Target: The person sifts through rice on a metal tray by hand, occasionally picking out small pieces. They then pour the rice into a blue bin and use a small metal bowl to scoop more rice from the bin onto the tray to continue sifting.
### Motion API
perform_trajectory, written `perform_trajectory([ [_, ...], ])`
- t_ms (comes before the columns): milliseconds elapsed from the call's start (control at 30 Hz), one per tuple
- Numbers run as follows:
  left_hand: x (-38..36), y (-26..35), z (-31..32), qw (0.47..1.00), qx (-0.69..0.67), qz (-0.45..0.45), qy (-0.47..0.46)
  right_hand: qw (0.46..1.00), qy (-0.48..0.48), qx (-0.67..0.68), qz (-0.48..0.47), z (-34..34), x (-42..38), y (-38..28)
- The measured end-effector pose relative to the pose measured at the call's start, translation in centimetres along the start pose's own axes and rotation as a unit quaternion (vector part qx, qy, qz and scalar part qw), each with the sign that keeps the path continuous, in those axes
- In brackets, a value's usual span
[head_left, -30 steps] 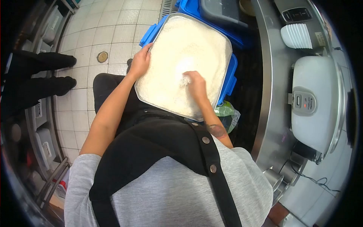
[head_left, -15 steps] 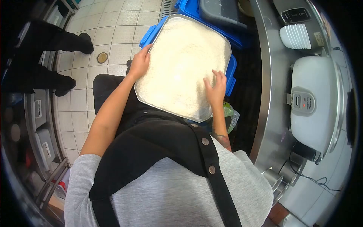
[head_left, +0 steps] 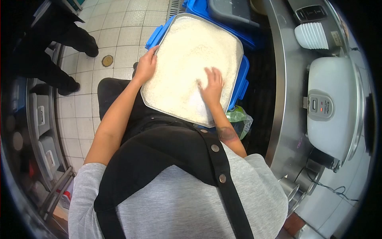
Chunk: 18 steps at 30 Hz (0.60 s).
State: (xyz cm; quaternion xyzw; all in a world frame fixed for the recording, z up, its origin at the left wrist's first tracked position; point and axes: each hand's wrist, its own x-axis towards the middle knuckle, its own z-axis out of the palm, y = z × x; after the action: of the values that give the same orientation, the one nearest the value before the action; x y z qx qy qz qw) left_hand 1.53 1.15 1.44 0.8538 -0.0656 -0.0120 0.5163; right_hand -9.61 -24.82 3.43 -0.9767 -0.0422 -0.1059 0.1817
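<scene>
A square metal tray (head_left: 172,114) rests in front of my lap, filled with a layer of pale, off-white crumbs (head_left: 191,47). My left hand (head_left: 146,67) is closed on the tray's left rim, with the thumb toward the crumbs. Over the lower right part of the layer is my right hand (head_left: 213,88), fingers spread and slightly blurred, with nothing visible in it. Whether its fingertips touch the crumbs is hard to tell. Beneath the tray, the blue edge with clips of a plastic container (head_left: 240,81) sticks out on both sides.
On the right, a steel counter (head_left: 281,79) carries a white rice cooker (head_left: 322,91) and stacked white bowls (head_left: 311,36). A green-and-clear plastic bag (head_left: 240,119) lies beside the container. Another person's dark-trousered legs (head_left: 59,47) stand at left, near shelves with grey bins (head_left: 41,115).
My right hand has moved left across the crumbs, away from the tray's right edge. My left hand stays on the rim. The other person's legs have shifted slightly.
</scene>
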Motion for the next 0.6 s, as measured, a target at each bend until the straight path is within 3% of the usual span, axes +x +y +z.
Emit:
perform_trajectory([
  [67,0.0,-0.3,0.1,1.000,-0.004,0.016,0.007,0.989,0.105,0.003,0.101,1.9,1.9,0.9],
  [133,0.0,-0.2,0.0,1.000,0.002,0.013,0.004,0.986,0.134,-0.001,0.096,3.0,2.7,-0.4],
  [267,0.1,0.0,-0.1,1.000,-0.006,-0.001,-0.009,0.995,0.062,0.075,0.011,3.3,1.5,-3.7],
  [333,0.1,-0.1,-0.1,1.000,-0.004,0.003,-0.005,0.984,-0.084,0.134,-0.085,1.6,0.6,-4.3],
  [400,0.1,-0.2,-0.1,1.000,-0.004,0.008,-0.003,0.985,-0.076,0.125,-0.094,1.6,0.3,-2.3],
  [467,0.1,-0.3,-0.1,1.000,-0.002,0.014,-0.004,0.995,0.018,0.064,-0.071,2.0,0.9,1.1],
  [533,0.1,-0.1,-0.1,1.000,-0.002,0.009,-0.008,0.992,0.088,0.089,0.023,0.2,2.2,2.2],
  [567,0.2,0.0,-0.1,1.000,-0.002,0.003,-0.011,0.992,0.089,0.089,0.023,-0.8,2.6,2.2],
  [600,0.2,0.0,-0.1,1.000,-0.002,0.005,-0.009,0.979,0.042,0.115,0.161,-2.5,3.3,1.4],
])
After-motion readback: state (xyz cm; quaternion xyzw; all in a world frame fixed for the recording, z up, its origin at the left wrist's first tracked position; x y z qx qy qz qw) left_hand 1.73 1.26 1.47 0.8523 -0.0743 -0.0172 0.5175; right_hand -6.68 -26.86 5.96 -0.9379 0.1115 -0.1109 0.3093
